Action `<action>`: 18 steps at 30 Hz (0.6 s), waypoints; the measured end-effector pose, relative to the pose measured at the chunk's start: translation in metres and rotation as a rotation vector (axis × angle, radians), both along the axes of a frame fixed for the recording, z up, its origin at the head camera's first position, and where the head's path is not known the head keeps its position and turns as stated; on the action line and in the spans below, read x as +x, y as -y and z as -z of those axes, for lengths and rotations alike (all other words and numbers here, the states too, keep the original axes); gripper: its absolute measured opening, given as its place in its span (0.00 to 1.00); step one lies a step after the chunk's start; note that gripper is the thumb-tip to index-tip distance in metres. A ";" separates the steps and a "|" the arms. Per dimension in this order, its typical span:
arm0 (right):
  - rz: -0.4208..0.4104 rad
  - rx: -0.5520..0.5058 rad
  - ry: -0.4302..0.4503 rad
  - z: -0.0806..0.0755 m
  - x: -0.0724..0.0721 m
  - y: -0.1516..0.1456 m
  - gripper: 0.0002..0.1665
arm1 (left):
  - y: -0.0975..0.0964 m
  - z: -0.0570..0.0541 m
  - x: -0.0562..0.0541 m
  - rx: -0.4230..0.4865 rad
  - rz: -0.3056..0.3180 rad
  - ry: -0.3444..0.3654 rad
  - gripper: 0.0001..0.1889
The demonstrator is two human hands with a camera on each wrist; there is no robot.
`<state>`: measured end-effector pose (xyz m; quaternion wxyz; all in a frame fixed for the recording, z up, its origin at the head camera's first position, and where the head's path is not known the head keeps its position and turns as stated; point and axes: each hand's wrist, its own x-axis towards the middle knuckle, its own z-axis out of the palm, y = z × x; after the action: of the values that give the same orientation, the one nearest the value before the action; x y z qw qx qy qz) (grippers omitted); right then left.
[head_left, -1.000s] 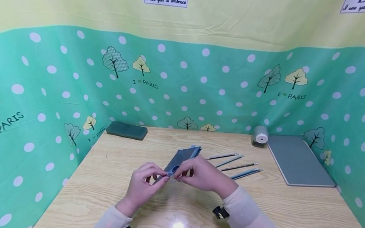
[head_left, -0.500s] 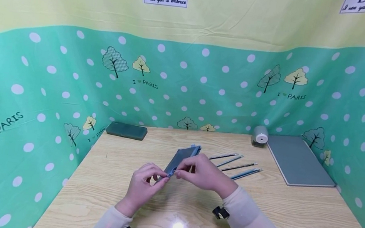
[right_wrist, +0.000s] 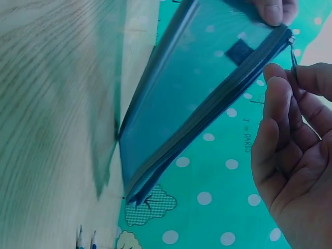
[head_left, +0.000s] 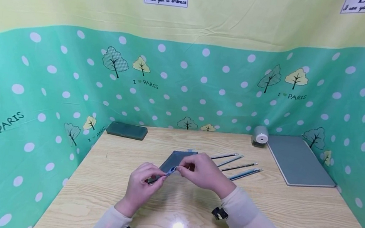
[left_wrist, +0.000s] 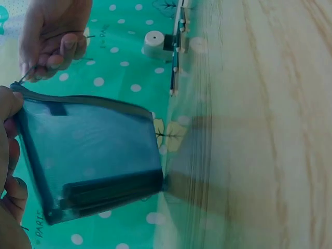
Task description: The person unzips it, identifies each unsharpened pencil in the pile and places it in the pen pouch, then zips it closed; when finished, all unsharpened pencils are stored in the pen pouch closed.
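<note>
A see-through blue mesh zipper pouch [head_left: 173, 160] slants above the table between my hands. My left hand [head_left: 139, 188] pinches one top corner, at the end of the zipper [right_wrist: 218, 101]. With thumb and fingertips, my right hand [head_left: 205, 173] pinches the cord-like zipper pull [right_wrist: 293, 57] beside that corner. In the left wrist view, a dark long shape [left_wrist: 111, 189] shows through the mesh along the pouch's bottom; its kind cannot be made out. A small dark label [right_wrist: 239, 52] sits near the zipper. Whether the zipper is fully closed is hard to see.
Several pencils [head_left: 239, 166] lie right of the pouch. Behind them stands a grey pencil sharpener [head_left: 260, 136], with a large grey board or folder [head_left: 298, 161] to its right. A dark green case [head_left: 127, 130] lies at the back left of the wooden table [head_left: 276, 220].
The pouch's far end has dropped and its side now faces differently. My right hand has shifted slightly up and away from my left, drawing the zipper pull taut.
</note>
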<state>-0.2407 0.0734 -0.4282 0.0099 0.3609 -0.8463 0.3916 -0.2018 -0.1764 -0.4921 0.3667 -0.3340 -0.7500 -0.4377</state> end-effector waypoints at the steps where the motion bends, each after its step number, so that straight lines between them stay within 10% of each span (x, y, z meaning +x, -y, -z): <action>1: 0.012 0.005 0.003 0.001 -0.001 0.000 0.10 | 0.000 -0.001 0.000 0.005 0.005 -0.009 0.09; 18: 0.222 0.099 0.002 0.009 -0.021 -0.017 0.13 | 0.022 0.001 -0.004 0.066 -0.027 -0.002 0.14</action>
<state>-0.2617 0.0906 -0.4371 0.0345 0.2644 -0.8995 0.3462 -0.2061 -0.1987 -0.4936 0.3842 -0.3120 -0.7393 -0.4566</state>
